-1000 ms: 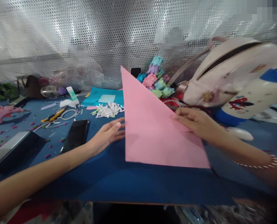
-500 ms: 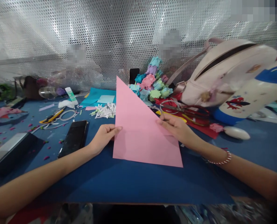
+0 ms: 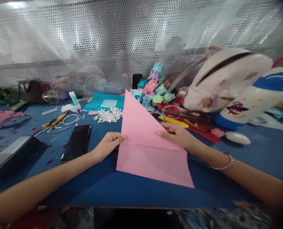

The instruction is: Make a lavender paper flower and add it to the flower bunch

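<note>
A sheet of pink paper (image 3: 146, 136) is held up over the blue table, its upper part slanting to a point at the top left. A horizontal crease crosses it, and the lower part bends toward me. My left hand (image 3: 110, 143) pinches its left edge, thumb in front and fingers behind. On the slanted right edge, my right hand (image 3: 179, 136) grips the paper the same way. Parts of the fingers on both hands are hidden behind the sheet.
A black phone (image 3: 76, 143) lies left of my left hand. White paper shreds (image 3: 110, 115), teal paper (image 3: 96, 101) and a pile of crumpled paper flowers (image 3: 153, 86) sit behind. Scissors (image 3: 196, 116), a bottle (image 3: 251, 101) and a backpack (image 3: 227, 76) stand right; a pink glue gun (image 3: 6, 117) lies left.
The pink paper has come lower and nearer to me, and its lower part now bends at the crease. Both hands keep their grip on the edges. The camera view has shifted slightly.
</note>
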`<state>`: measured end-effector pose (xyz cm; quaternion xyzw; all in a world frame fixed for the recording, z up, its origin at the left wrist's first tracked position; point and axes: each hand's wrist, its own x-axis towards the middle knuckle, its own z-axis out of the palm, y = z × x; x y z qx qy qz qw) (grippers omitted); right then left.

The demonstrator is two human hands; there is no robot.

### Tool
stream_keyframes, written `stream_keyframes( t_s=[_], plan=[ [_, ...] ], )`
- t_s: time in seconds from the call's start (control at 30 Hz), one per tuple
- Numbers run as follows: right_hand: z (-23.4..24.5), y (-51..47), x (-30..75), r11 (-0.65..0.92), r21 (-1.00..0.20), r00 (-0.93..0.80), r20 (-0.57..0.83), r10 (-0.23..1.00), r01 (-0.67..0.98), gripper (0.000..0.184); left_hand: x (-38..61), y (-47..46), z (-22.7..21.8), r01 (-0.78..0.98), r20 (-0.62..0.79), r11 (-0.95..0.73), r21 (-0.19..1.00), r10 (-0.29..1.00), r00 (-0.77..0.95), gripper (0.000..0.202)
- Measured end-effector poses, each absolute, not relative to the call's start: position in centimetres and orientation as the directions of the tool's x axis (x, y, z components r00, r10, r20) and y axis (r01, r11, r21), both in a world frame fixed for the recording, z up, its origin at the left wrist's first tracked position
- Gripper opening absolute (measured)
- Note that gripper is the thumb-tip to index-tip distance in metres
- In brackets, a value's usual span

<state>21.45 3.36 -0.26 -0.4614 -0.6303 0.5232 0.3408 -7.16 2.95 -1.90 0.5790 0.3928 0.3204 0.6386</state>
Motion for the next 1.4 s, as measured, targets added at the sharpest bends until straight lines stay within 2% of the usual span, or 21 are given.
stream_keyframes(
  t_s=[0.17, 0.23, 0.3, 0.53, 0.73, 1.07, 1.27, 1.4],
  plan=[
    [0.3, 2.2, 21.5, -0.335, -0.941, -0.472, -0.318, 0.822, 0.050, 0.050, -6.8, 1.8, -1.2, 0.171, -0.193, 0.115, 0.978, 0.807, 0.558, 0.053],
    [0.4, 1.6, 21.3, -0.434, -0.901, -0.535, -0.363, 0.763, -0.008, 0.053, -6.6, 1.3, -0.9, 0.244, -0.225, 0.092, 0.965, 0.766, 0.602, 0.054],
    [0.4, 1.1, 21.0, -0.462, -0.886, -0.572, -0.365, 0.734, -0.028, 0.057, -6.4, 0.9, -0.6, 0.302, -0.248, 0.062, 0.951, 0.738, 0.627, 0.055],
    [0.0, 0.9, 20.3, -0.268, -0.962, -0.512, -0.253, 0.821, 0.046, 0.051, -6.8, 0.2, 0.1, 0.295, -0.239, 0.081, 0.952, 0.799, 0.551, 0.056],
    [0.4, 0.7, 20.7, -0.238, -0.967, -0.474, -0.251, 0.844, 0.089, 0.052, -7.6, 0.6, 0.8, 0.332, -0.202, 0.052, 0.942, 0.877, 0.436, 0.058],
    [0.2, 1.8, 20.5, -0.219, -0.973, -0.433, -0.228, 0.872, 0.071, 0.047, -7.7, 0.2, 0.5, 0.324, -0.262, 0.108, 0.940, 0.837, 0.480, 0.062],
    [0.7, 2.3, 20.1, -0.072, -0.993, -0.351, -0.100, 0.931, 0.092, 0.034, -7.1, 0.0, 0.3, 0.294, -0.224, 0.104, 0.950, 0.884, 0.411, 0.066],
    [1.0, 2.6, 20.1, -0.071, -0.993, -0.328, -0.100, 0.939, 0.097, 0.034, -6.9, 0.1, -0.2, 0.299, -0.242, 0.120, 0.947, 0.876, 0.416, 0.068]
  ],
)
